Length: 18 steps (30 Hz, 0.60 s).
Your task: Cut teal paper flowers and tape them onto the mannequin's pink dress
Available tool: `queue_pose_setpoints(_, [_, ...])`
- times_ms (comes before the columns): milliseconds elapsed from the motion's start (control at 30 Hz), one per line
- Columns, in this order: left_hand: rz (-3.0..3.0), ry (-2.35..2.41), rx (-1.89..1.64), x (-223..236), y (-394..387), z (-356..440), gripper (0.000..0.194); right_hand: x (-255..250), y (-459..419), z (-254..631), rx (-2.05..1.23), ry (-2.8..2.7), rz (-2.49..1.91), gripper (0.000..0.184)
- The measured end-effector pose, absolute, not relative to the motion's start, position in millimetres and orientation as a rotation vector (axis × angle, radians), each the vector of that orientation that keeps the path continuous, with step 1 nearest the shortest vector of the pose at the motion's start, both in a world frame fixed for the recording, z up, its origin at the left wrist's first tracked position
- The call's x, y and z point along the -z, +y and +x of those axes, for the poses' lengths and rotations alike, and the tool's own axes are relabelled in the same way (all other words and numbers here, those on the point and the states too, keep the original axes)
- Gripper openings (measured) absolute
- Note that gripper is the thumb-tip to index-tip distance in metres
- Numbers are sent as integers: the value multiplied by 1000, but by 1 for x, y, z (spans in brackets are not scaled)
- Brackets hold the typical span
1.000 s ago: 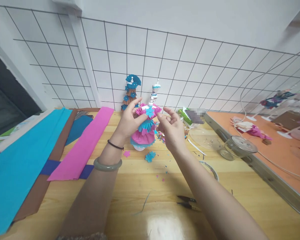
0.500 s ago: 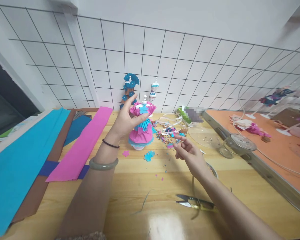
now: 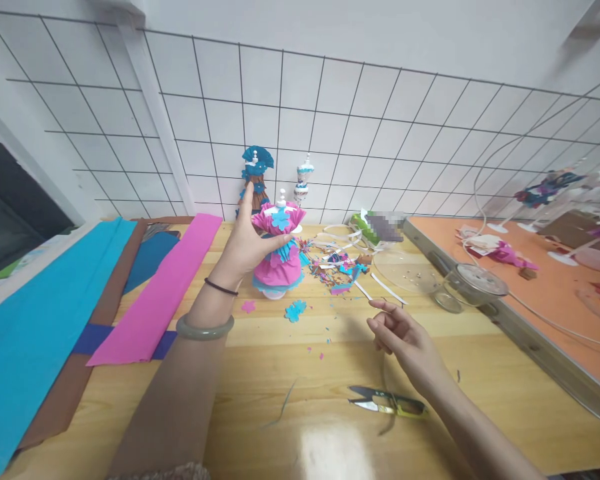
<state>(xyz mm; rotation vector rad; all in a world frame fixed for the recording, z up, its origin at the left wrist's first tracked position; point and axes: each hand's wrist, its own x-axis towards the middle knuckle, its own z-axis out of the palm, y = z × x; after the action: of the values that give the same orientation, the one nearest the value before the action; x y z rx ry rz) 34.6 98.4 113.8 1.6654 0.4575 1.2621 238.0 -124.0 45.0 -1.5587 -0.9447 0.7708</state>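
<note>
My left hand (image 3: 243, 240) is closed around the waist of a small dress form (image 3: 279, 270) in a pink and blue crepe paper dress, thumb across the front; its other fingers are partly hidden behind. A blue paper flower (image 3: 281, 219) sits on the form's chest. My right hand (image 3: 397, 333) is pinched at the end of a narrow white strip (image 3: 363, 289), above the table. Blue paper flowers (image 3: 295, 311) and a pink flower (image 3: 249, 307) lie in front of the form. Thread snips (image 3: 387, 401) rest below my right hand.
Paper scraps (image 3: 340, 263) are heaped right of the form. Crepe paper sheets, including a pink one (image 3: 165, 287), cover the left side. Two more dress forms, one in blue and brown (image 3: 256, 177), stand behind. A glass jar (image 3: 473, 287) lies near the orange board (image 3: 520, 287).
My right hand has drawn back from the scraps, rightward and nearer, with the white strip at its fingertips. My left hand stays at the dress form, which shows more of its chest flower.
</note>
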Motion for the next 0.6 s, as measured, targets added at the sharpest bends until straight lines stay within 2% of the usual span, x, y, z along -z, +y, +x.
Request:
queue_pose_setpoints(233, [1590, 408, -1145, -116, 99, 32, 122, -59, -114, 225, -798, -992, -1519, 40])
queue_pose_setpoints(600, [1623, 354, -946, -122, 89, 29, 119, -83, -69, 197, -696, -1136, -1294, 27])
